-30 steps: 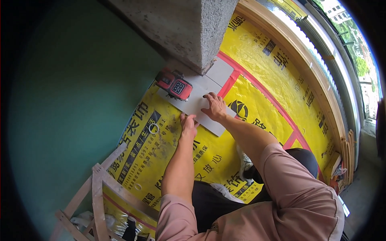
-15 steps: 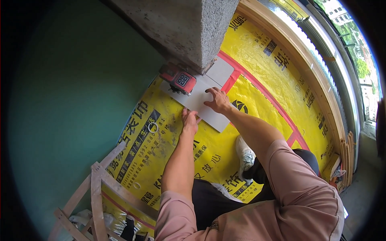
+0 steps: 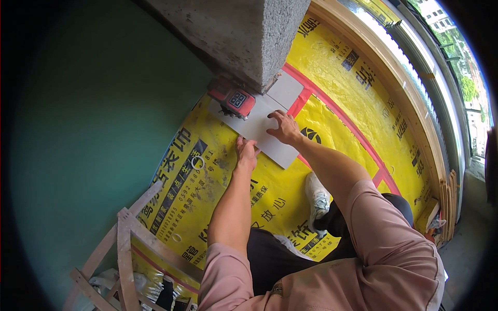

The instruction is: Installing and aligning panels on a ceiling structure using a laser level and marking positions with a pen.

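A pale grey rectangular tile [image 3: 264, 139] lies at an angle on the yellow floor sheet, its far end by the foot of a concrete column. My left hand [image 3: 246, 151] is at the tile's near left edge, thumb and fingers closed on that edge; some fingertips are hidden. Over the tile's right part is my right hand [image 3: 284, 128], thumb and fingers curved and apart, with nothing visible between them. A red and dark boxy device [image 3: 233, 99] with a button pad, perhaps a laser level, stands on the tile's far left end. A second pale tile [image 3: 285, 88] adjoins beyond it.
The rough concrete column [image 3: 244, 41] rises just beyond the tiles. Red tape strips [image 3: 353, 132] cross the yellow sheet [image 3: 207, 181]. A wooden trestle [image 3: 124, 228] stands at lower left beside a green surface [image 3: 104, 119]. Long timber strips [image 3: 399, 78] line the right side.
Both hands stay at the tile in nearly the same pose. The whole view has shifted very slightly; the tile and device show no clear movement of their own.
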